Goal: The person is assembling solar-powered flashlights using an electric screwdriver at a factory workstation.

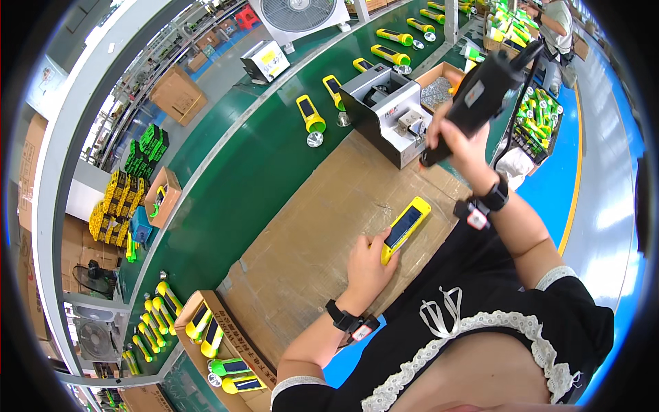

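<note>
My left hand [367,264] grips a yellow flashlight body [405,228] with a dark panel on its top face, holding it flat on a sheet of brown cardboard [309,240]. My right hand [456,141] is raised above it and closed around a black electric screwdriver [484,93], whose cable runs off to the upper right. The tool tip points down toward a grey box-shaped machine [381,103]. Both wrists carry black straps.
Several yellow flashlights [310,117] with loose round lenses lie along the green conveyor belt [233,178]. A cardboard box [209,329] with more flashlights sits at lower left. A white fan [298,17] stands behind the belt. A bin of green and yellow parts [539,123] is to the right.
</note>
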Available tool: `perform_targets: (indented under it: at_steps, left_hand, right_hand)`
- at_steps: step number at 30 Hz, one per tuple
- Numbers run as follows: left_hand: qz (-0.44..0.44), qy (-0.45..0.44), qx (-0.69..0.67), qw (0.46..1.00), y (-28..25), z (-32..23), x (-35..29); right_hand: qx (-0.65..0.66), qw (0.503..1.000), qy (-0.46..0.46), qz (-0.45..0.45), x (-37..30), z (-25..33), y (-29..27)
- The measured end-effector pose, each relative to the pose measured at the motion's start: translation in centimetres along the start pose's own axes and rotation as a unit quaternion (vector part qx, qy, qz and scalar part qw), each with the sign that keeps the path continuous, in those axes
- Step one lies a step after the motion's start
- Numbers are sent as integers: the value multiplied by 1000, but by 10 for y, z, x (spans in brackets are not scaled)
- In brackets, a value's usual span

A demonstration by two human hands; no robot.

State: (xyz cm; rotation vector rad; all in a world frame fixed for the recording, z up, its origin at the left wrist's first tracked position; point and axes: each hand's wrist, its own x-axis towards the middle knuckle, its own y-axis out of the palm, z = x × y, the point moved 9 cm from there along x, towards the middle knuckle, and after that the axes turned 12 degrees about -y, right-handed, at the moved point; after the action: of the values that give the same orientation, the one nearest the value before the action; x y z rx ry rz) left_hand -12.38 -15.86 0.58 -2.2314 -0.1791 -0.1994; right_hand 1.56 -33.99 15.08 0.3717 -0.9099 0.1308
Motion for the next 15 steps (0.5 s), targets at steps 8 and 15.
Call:
perform_targets:
  at_steps: [8, 15]
  left_hand:
    - [-21, -1, -21, 1000, -2, 5, -2]
    - [-17, -23, -32, 999, -2, 10, -3]
  right_hand:
    - [-80, 995, -25, -48, 49, -59, -24]
    - [-47, 997, 50, 34, 53, -77, -13]
